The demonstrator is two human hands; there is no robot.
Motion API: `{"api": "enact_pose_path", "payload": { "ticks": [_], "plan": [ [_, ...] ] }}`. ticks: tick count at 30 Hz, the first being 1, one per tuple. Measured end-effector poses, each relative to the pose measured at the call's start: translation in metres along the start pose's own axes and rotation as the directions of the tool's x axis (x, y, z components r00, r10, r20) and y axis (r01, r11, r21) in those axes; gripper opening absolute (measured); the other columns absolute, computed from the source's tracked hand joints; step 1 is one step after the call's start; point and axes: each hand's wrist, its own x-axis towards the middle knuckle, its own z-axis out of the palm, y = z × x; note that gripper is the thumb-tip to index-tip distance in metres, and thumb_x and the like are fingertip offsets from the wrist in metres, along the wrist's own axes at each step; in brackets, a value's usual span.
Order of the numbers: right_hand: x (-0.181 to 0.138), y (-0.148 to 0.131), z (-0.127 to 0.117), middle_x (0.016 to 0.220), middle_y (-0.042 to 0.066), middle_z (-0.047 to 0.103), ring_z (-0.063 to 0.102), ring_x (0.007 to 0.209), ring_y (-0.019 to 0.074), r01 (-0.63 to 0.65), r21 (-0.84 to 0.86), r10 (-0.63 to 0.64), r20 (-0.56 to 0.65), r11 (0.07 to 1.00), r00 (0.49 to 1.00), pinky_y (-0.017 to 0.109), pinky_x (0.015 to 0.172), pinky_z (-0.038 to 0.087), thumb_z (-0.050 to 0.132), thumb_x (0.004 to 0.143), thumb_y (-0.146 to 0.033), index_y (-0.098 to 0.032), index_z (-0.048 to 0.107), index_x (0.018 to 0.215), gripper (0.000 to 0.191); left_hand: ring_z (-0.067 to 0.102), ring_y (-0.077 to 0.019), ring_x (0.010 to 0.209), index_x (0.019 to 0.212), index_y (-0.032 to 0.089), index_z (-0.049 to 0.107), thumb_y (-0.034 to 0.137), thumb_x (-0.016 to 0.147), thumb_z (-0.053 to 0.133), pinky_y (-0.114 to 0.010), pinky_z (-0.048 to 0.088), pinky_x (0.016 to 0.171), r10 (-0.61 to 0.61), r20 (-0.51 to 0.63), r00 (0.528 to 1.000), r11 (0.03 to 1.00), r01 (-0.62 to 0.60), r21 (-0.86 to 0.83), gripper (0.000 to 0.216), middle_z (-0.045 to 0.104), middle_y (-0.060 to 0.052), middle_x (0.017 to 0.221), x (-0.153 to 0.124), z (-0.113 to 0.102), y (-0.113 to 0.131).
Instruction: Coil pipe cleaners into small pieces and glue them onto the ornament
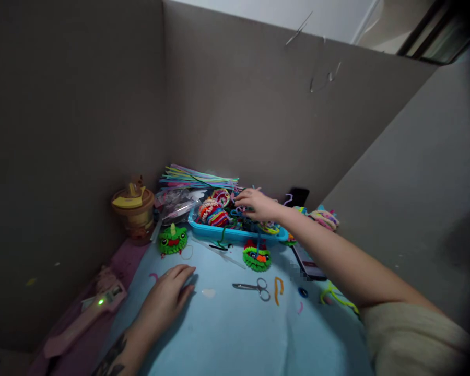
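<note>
My right hand (pixel 256 204) reaches over the blue tray (pixel 238 236), its fingers apart among coloured yarn and fuzzy bits. A striped yarn ball (pixel 218 216) lies in the tray to the left of that hand; what its fingertips touch is hard to make out. On the blue table cover rests my left hand (pixel 171 292), fingers stretched out and holding nothing. Just beyond it sits a green fuzzy figure with eyes and a horn (pixel 173 240). Another green and red fuzzy figure (pixel 257 257) is in front of the tray. Metal scissors (pixel 254 287) lie in the middle.
A lidded cup (pixel 134 211) stands back left, beside plastic bags and a bundle of pastel pipe cleaners (pixel 199 178). A pink device with a green light (pixel 90 313) lies left. At right are a phone (pixel 307 263), orange fuzzy pieces (pixel 277 290) and a yellow-green strand (pixel 339 297). Grey panels rise behind.
</note>
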Motion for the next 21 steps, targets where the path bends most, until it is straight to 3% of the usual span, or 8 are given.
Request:
{"api": "enact_pose_path", "payload": {
  "ticks": [4,8,12,17,21],
  "plan": [
    [0.020,-0.013,0.048,0.109,0.015,0.066,0.060,0.100,0.0245,-0.043,-0.005,0.044,0.108,0.999,0.993,0.032,0.082,0.046,0.068,0.074,-0.026,-0.011,0.061,0.113,0.043,0.062,-0.0247,0.104,0.114,0.020,0.063,0.026,0.085,0.052,-0.039,0.052,0.089,0.002,0.015,1.000,1.000,-0.002,0.008,0.031,0.065,-0.011,0.116,-0.001,-0.002,0.000],
    [0.025,-0.006,0.077,0.091,0.012,0.070,0.064,0.078,0.0209,-0.109,-0.055,0.116,0.155,0.993,0.981,0.026,0.066,0.044,0.058,0.084,-0.034,-0.012,0.063,0.103,0.029,0.063,-0.0237,0.101,0.111,0.021,0.064,0.024,0.084,0.053,-0.037,0.052,0.087,0.003,-0.007,1.000,1.000,-0.003,-0.006,0.030,0.066,-0.010,0.113,-0.002,-0.003,0.000],
    [0.022,0.002,0.082,0.094,0.010,0.070,0.064,0.083,0.0194,-0.124,-0.124,0.144,0.168,0.985,0.975,0.025,0.071,0.043,0.048,0.091,-0.035,-0.016,0.066,0.095,0.027,0.063,-0.0245,0.101,0.111,0.022,0.065,0.025,0.084,0.053,-0.037,0.052,0.087,0.006,0.000,1.000,1.000,-0.006,-0.002,0.029,0.067,-0.010,0.112,-0.002,-0.004,0.002],
    [0.005,0.036,0.073,0.088,0.012,0.069,0.060,0.098,0.0241,-0.175,-0.246,0.222,0.179,0.954,0.959,0.034,0.088,0.041,0.056,0.087,-0.027,-0.016,0.069,0.081,0.018,0.063,-0.0247,0.101,0.110,0.022,0.065,0.025,0.084,0.053,-0.037,0.052,0.087,-0.006,0.025,1.000,1.000,0.006,-0.003,0.029,0.067,-0.010,0.112,-0.001,-0.004,0.003],
    [-0.014,0.063,0.069,0.109,0.009,0.063,0.056,0.108,0.0230,-0.252,-0.319,0.310,0.145,0.914,0.940,0.046,0.097,0.039,0.055,0.090,-0.032,-0.015,0.064,0.099,0.022,0.063,-0.0260,0.100,0.109,0.022,0.066,0.026,0.084,0.054,-0.039,0.053,0.086,-0.002,0.031,1.000,1.000,0.002,0.010,0.029,0.067,-0.010,0.111,-0.001,-0.003,0.001]
  ]
}}
